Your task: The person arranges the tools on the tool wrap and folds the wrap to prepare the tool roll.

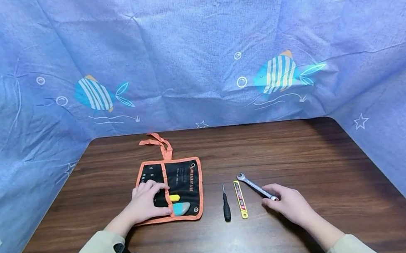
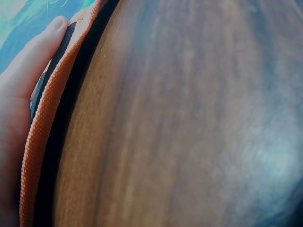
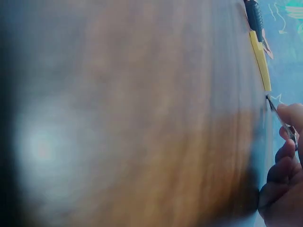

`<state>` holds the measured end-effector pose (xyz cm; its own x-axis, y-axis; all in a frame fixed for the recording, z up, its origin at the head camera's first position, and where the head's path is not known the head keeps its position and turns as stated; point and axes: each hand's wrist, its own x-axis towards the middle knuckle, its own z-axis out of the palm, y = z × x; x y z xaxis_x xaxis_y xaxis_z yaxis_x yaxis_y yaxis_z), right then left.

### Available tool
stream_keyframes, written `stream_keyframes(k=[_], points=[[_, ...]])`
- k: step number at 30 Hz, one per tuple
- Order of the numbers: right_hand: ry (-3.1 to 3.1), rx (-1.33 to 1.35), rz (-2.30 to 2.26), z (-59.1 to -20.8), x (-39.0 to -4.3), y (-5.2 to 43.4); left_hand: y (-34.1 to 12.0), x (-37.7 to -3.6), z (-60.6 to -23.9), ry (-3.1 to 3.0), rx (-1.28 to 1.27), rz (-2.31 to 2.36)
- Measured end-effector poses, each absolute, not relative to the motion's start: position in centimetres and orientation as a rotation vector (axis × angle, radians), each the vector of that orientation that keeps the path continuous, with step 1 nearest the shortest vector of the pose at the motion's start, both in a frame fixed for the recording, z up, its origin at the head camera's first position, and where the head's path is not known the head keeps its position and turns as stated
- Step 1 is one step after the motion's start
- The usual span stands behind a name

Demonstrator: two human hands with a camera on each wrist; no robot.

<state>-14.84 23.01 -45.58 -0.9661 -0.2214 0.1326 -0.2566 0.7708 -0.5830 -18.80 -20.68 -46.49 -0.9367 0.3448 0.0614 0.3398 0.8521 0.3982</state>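
Note:
A black tool pouch (image 1: 180, 174) with orange edging lies unrolled on the left part of the table. My left hand (image 1: 145, 201) rests on its lower left, thumb and fingers spread over the pocket by the orange strip. A teal and grey utility knife (image 1: 180, 208) and a yellow-ended tool (image 1: 174, 198) stick out of the pocket; their other ends are hidden. In the left wrist view, my thumb (image 2: 42, 45) lies along the pouch's orange edge (image 2: 57, 90). My right hand (image 1: 290, 203) pinches the near end of a silver combination wrench (image 1: 254, 185) between thumb and fingers.
Between the hands lie a black-handled screwdriver (image 1: 226, 206) and a narrow yellow pack (image 1: 241, 199) with printing. An orange tie strap (image 1: 161, 143) extends from the pouch's far edge. A blue fish-print cloth (image 1: 195, 59) hangs around the brown wooden table (image 1: 334, 166).

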Motion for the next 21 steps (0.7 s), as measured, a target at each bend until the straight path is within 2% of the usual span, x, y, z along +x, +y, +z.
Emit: stream_keyframes(k=[12,21], points=[[-2.882,0.317,0.767,-45.7,-16.1,22.6,-20.8,-18.8,-46.7,3.014,0.561,0.640],[-2.858,0.258,0.874,-45.9,-18.0,21.9,-20.8,-18.9,-46.8,3.022,0.577,0.647]])
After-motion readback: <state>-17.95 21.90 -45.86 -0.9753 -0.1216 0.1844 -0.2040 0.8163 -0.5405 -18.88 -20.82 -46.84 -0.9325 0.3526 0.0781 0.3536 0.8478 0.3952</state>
